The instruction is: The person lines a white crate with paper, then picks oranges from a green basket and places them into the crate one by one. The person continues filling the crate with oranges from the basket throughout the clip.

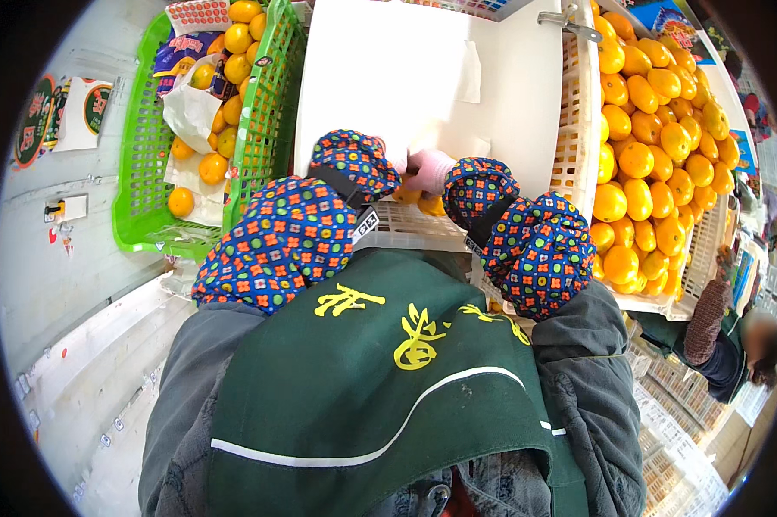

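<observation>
My two hands are close together at the near edge of a white board [380, 77], below patterned blue sleeve covers. My left hand [395, 158] is mostly hidden by its cuff, so its fingers do not show. My right hand [430, 170], in a pale pink glove, has its fingers curled inward; what they hold, if anything, is hidden. Just below the hands, orange citrus fruit [432, 206] shows between the cuffs, partly covered. Thin whitish paper sheets [470, 73] lie on the board, one of them right beyond my right hand.
A green plastic basket [130, 189] at the left holds orange fruit, paper and purple packaging. To the right, a pale crate [582, 103] is heaped with orange fruit [636, 159]. A metal clip [569, 24] sits at the board's far right corner. Another person [724, 345] is at the far right.
</observation>
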`<state>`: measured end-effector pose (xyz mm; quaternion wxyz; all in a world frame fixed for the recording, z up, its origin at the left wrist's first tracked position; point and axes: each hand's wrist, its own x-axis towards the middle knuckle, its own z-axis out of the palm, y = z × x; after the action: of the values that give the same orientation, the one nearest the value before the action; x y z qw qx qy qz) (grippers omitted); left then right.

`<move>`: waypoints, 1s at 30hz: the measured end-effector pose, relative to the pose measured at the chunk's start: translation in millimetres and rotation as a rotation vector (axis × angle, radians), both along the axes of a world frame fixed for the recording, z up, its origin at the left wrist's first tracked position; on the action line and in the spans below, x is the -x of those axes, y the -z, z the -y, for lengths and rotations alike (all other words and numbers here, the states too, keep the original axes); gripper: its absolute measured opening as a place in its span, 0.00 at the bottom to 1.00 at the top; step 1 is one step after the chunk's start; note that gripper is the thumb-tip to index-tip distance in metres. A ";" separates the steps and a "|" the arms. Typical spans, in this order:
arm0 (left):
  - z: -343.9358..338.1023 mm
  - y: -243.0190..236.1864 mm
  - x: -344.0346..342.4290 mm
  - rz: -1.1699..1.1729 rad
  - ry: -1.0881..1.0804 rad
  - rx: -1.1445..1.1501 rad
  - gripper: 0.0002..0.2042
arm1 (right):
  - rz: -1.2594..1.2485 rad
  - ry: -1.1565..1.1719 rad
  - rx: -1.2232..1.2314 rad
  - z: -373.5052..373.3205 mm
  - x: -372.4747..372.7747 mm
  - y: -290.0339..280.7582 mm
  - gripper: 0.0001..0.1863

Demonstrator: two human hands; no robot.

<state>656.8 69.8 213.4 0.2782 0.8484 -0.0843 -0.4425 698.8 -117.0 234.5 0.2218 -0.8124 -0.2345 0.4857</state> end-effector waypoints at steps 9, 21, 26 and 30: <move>14.9 25.7 11.5 0.048 0.158 -0.109 0.22 | 0.052 -0.249 0.077 16.4 -12.1 14.4 0.27; 51.3 73.7 -10.1 0.086 0.506 -0.266 0.22 | 0.225 -0.153 0.213 10.1 3.8 28.0 0.18; 56.3 98.4 -10.6 0.117 0.591 -0.294 0.22 | 0.153 -0.149 0.274 12.0 5.0 -0.2 0.18; 54.6 120.4 -12.5 0.141 0.621 -0.313 0.22 | 0.148 -0.171 0.276 13.3 6.6 -0.2 0.17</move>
<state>669.3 15.3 93.1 -0.0093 0.8430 -0.2887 -0.4539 692.2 -130.3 234.6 0.0482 -0.8458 -0.2494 0.4692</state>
